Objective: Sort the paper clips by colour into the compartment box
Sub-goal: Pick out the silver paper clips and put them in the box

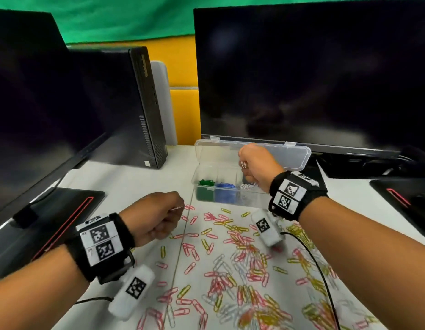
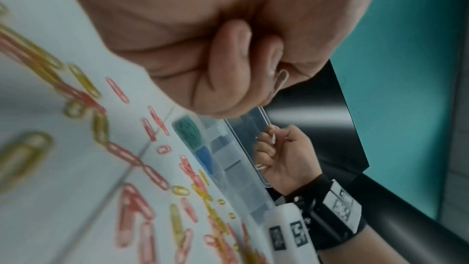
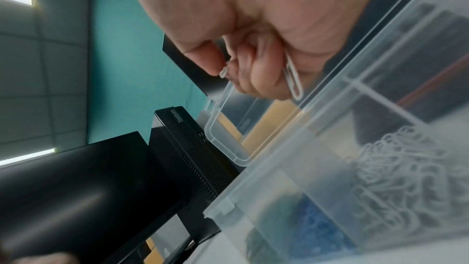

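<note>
The clear compartment box (image 1: 259, 198) stands open at the back of the white table, its lid (image 1: 290, 153) leaning on a monitor. Green clips (image 1: 206, 182), blue clips (image 1: 225, 186) and white clips (image 1: 247, 186) fill three neighbouring compartments. My right hand (image 1: 245, 167) hovers over the white compartment and pinches white clips (image 3: 294, 81) in curled fingers; the white heap (image 3: 396, 168) lies just below. My left hand (image 1: 177, 210) is a fist left of the box, above the table, gripping a white clip (image 2: 281, 79). Pink, yellow and white loose clips (image 1: 240, 265) are scattered in front.
A dark monitor (image 1: 314, 72) rises right behind the box, another monitor (image 1: 33, 103) at left with its base (image 1: 64, 210). A black PC tower (image 1: 147, 108) stands at back left. A black cable (image 1: 311, 258) crosses the loose clips at right.
</note>
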### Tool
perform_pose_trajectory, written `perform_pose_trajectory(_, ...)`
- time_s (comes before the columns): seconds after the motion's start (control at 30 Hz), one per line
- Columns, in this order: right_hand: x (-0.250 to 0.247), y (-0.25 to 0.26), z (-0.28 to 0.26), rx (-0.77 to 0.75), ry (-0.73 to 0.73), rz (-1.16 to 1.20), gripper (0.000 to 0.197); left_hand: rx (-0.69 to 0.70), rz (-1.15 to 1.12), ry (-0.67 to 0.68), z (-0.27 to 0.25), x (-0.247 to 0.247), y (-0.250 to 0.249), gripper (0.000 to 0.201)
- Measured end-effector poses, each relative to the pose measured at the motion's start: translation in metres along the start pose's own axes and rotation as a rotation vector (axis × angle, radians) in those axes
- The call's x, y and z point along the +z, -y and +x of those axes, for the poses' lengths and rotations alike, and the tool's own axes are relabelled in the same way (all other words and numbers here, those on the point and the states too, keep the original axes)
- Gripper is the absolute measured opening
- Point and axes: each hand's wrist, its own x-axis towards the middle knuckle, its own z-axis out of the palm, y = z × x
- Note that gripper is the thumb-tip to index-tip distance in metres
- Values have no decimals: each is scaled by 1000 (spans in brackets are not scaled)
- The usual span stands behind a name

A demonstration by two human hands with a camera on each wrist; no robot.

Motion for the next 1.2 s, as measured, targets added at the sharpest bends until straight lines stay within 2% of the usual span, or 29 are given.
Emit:
perform_pose_trajectory(0.17, -6, -6, 6, 40, 37, -108, 18, -38, -9, 28, 21, 26, -28, 19)
perform_pose_trajectory(0.37, -24, -16, 2, -87, -13, -425, 9, 69, 18, -1, 62, 60, -63, 13)
perform_pose_trajectory(0.57, -42, -10, -17, -145, -52, -402, 7, 158, 86, 9, 91, 96, -83, 2)
perform_pose_trajectory(0.63, -55, -11, -30, -195, -62, -478, 8, 162, 71, 2, 100, 102, -85, 10)
perform_pose_trajectory(0.7, -68, -17, -48, -221, -9, -631, 13, 158, 56, -8, 107, 107, -87, 20)
perform_pose_trajectory(0.8, -84, -33, -73, -147, 161, -954, 18, 172, 101, 21, 106, 113, -89, 32)
perform_pose_trajectory(0.87, -91, -44, -86, -87, 233, -1071, 19, 179, 184, 72, 102, 114, -88, 36)
perform_pose_trajectory(0.97, -100, -57, -97, -64, 204, -1130, 23, 209, 225, 99, 98, 113, -81, 41)
perform_pose_trajectory(1.07, -111, -67, -102, -44, 166, -1171, 25, 301, 295, 96, 95, 112, -74, 39)
perform_pose_trajectory(1.2, -131, -74, -113, 30, 116, -1197, 29, 403, 450, 48, 92, 109, -66, 40)
